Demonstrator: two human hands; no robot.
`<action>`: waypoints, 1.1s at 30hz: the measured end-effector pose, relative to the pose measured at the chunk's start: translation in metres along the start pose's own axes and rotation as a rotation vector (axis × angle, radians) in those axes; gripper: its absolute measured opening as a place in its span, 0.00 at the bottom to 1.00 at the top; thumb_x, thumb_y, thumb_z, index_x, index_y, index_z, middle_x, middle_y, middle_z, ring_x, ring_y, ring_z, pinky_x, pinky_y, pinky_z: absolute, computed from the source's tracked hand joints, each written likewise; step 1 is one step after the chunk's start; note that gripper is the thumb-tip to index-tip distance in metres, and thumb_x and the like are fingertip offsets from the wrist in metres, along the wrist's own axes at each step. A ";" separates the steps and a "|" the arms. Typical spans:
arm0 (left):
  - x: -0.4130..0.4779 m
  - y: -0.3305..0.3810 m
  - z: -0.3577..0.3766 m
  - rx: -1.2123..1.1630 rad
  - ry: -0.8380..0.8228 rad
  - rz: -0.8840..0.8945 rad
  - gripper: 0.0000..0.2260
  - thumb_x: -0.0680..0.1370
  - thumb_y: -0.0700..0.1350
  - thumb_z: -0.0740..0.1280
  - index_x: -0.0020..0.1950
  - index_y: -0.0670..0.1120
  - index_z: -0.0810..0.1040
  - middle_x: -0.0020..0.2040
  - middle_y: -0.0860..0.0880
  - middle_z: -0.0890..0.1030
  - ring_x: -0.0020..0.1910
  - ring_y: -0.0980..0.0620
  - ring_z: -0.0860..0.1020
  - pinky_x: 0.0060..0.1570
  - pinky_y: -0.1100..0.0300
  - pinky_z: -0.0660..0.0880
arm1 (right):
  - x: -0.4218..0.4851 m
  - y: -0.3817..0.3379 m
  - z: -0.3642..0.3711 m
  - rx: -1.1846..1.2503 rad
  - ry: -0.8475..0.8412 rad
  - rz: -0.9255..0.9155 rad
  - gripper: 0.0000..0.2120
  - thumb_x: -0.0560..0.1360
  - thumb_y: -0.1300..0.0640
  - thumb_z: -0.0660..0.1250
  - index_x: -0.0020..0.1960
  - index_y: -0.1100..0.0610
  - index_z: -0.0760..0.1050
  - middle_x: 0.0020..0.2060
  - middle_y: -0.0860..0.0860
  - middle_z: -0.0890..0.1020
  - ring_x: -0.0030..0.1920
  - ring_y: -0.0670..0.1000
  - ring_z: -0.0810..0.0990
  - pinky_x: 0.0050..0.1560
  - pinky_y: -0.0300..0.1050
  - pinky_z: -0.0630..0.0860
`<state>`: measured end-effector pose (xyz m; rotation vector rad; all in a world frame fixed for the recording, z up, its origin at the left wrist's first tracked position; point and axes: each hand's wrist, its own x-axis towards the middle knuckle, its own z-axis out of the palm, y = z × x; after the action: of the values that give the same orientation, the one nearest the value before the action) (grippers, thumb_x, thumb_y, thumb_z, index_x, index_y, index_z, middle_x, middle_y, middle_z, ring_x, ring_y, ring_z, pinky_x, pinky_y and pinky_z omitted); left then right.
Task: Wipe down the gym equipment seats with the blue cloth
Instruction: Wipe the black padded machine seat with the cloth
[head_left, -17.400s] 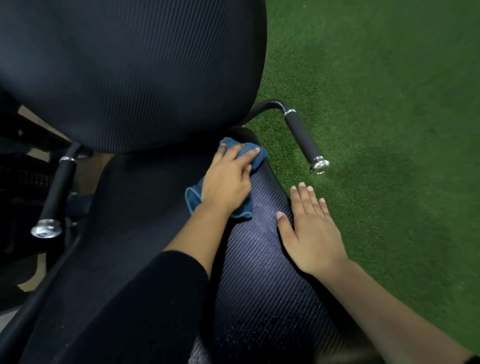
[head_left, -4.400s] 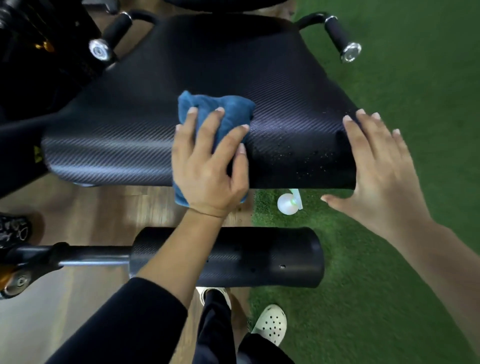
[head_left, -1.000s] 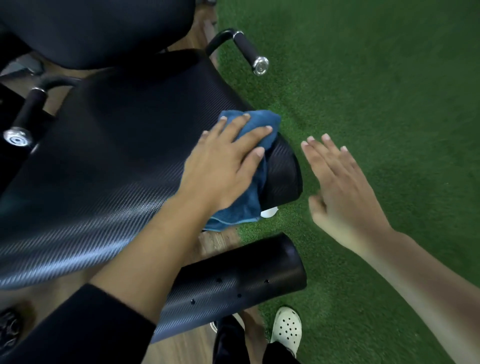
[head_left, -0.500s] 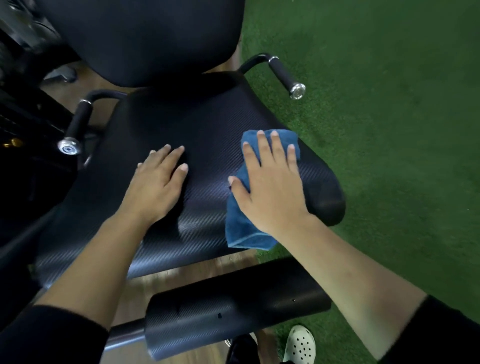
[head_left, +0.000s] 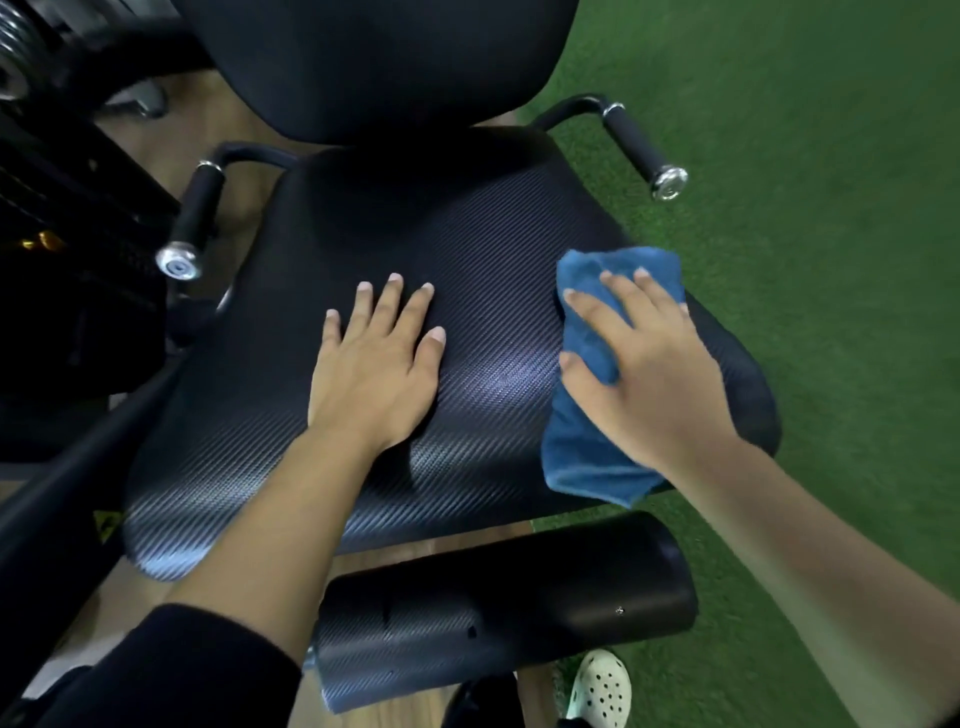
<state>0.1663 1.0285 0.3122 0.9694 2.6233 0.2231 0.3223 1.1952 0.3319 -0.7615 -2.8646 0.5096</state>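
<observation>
The black textured seat pad of a gym machine fills the middle of the view. My left hand lies flat on the seat's centre, fingers spread and straight. The blue cloth lies over the seat's right edge, and my right hand presses it down with straight fingers; its thumb lies against the cloth's left side. The cloth's lower end hangs past the seat's front edge. A black backrest rises behind the seat.
Two black handles with chrome end caps flank the seat, the left handle and the right handle. A black roller pad sits in front of the seat. Green turf lies to the right, wood floor and dark machine frame to the left. My white shoe shows below.
The cloth passed from my left hand to my right about a second ago. Since half a second ago both hands kept their poses; the right hand with the cloth sits slightly nearer the right edge.
</observation>
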 end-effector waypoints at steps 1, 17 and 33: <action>0.000 0.000 0.000 0.005 0.001 0.003 0.24 0.81 0.57 0.45 0.78 0.57 0.49 0.79 0.53 0.47 0.77 0.52 0.42 0.74 0.48 0.41 | -0.013 0.005 -0.004 -0.001 0.001 -0.046 0.29 0.73 0.38 0.57 0.70 0.50 0.71 0.71 0.54 0.69 0.74 0.57 0.62 0.69 0.65 0.63; -0.088 -0.028 -0.013 0.142 0.046 0.169 0.61 0.53 0.84 0.53 0.78 0.49 0.52 0.78 0.46 0.52 0.77 0.46 0.49 0.72 0.37 0.49 | -0.024 0.044 -0.024 -0.178 -0.304 -0.476 0.63 0.50 0.22 0.66 0.77 0.50 0.52 0.76 0.56 0.55 0.76 0.63 0.49 0.69 0.71 0.58; -0.123 -0.056 0.004 0.233 0.129 -0.019 0.64 0.49 0.77 0.66 0.78 0.48 0.51 0.78 0.44 0.54 0.77 0.43 0.49 0.71 0.37 0.45 | -0.046 -0.004 0.016 -0.121 -0.072 -0.711 0.50 0.55 0.37 0.77 0.72 0.50 0.64 0.72 0.59 0.65 0.74 0.64 0.59 0.68 0.66 0.63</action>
<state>0.2216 0.9057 0.3255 1.0338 2.8226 -0.0275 0.3564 1.1639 0.3163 0.2888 -2.9700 0.2621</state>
